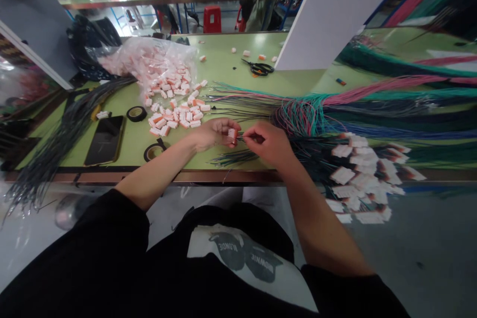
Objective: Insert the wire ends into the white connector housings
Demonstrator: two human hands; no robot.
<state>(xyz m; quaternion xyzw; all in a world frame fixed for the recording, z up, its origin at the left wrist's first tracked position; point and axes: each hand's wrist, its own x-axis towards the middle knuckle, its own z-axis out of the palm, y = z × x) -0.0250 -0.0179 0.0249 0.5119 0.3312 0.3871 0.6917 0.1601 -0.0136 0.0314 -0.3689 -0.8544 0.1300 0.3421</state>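
Note:
My left hand (217,134) holds a white and orange connector (232,134) between its fingers, near the table's front edge. Just right of it, my right hand (266,143) pinches a thin dark wire whose end is at the connector; whether it is inside cannot be made out. Loose wires (238,104) in black, green and pink lie behind both hands, joining a tangled bundle (303,114) on the right. A pile of similar connectors (179,114) spreads to the left of my left hand, partly spilling from a clear plastic bag (149,57).
Black tape rolls (136,114) and a phone (105,140) lie at the left, beside dark wires (70,119). Black-handled scissors (258,67) lie behind the wires. Connectors fitted with wires (361,174) overhang the front edge at right. A white panel (320,15) stands at the back.

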